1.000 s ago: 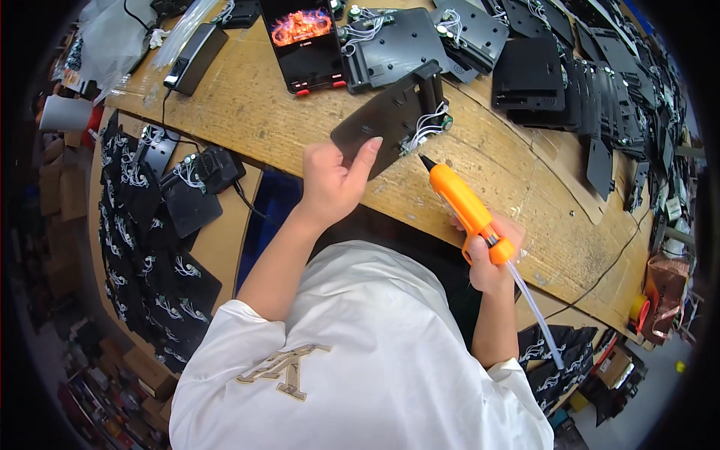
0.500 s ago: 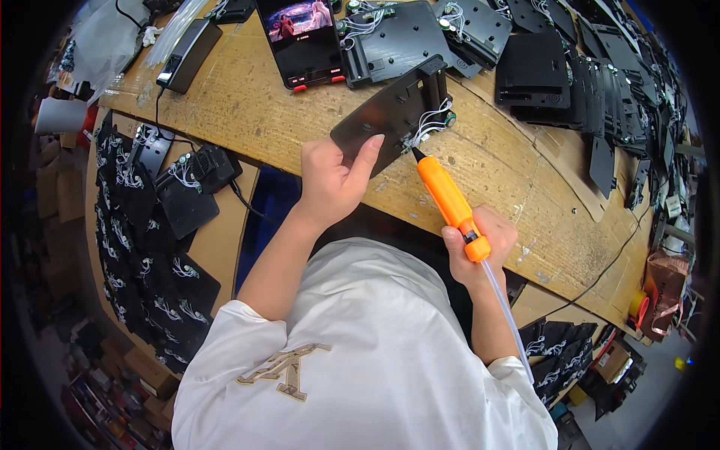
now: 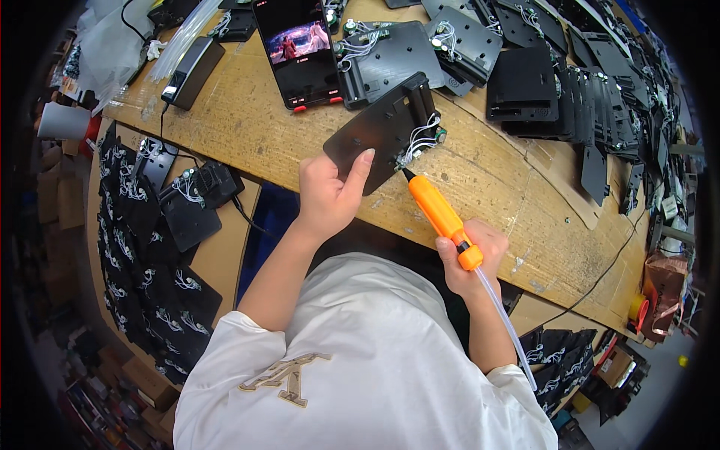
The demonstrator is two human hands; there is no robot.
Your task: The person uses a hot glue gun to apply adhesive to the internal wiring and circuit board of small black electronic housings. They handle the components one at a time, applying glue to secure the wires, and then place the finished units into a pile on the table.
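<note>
Matt black plastic plate, shiny smooth orange plastic screwdriver, rough scratched wooden bench, soft white cloth shirt.

Small assembly workshop, electronics-type. Worn wooden workbench across frame centre, covered w/ black plastic plates carrying white wiring, upper right. More wired plates stacked on cardboard at left. Orange powered screwdriver w/ clear hose at centre. Phone playing video, top centre.

One lit screen is noted: a phone in a red-edged case, laid flat at the workbench's far edge, showing a pink and purple picture. Cardboard boxes are stacked at far left.
</note>
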